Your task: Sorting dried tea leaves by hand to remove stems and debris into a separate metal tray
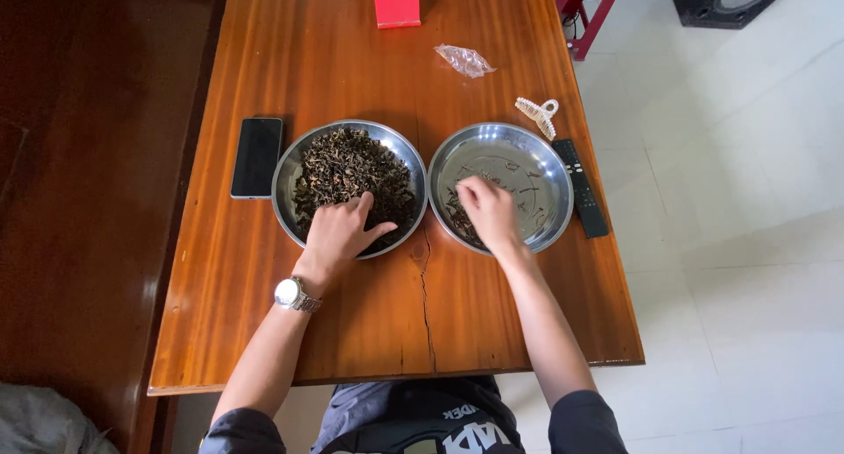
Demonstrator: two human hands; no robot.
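Observation:
Two round steel trays sit side by side on a wooden table [369,331]. The left tray [290,168] is heaped with dark dried bits [347,164]. My left hand [338,232], with a silver watch on the wrist, rests on the near edge of that heap, fingers spread and dipped into it. The right tray [536,159] is mostly bare, with a small dark pile [457,215] at its near left. My right hand [489,212] lies over that pile, fingers curled down; whether it pinches any bits is hidden.
A black phone [257,156] lies left of the left tray. A black remote [581,187] and a cream hair claw [538,115] lie right of the right tray. A crumpled clear wrapper [466,60] and a red box [396,6] sit farther back. The table's right edge borders tiled floor.

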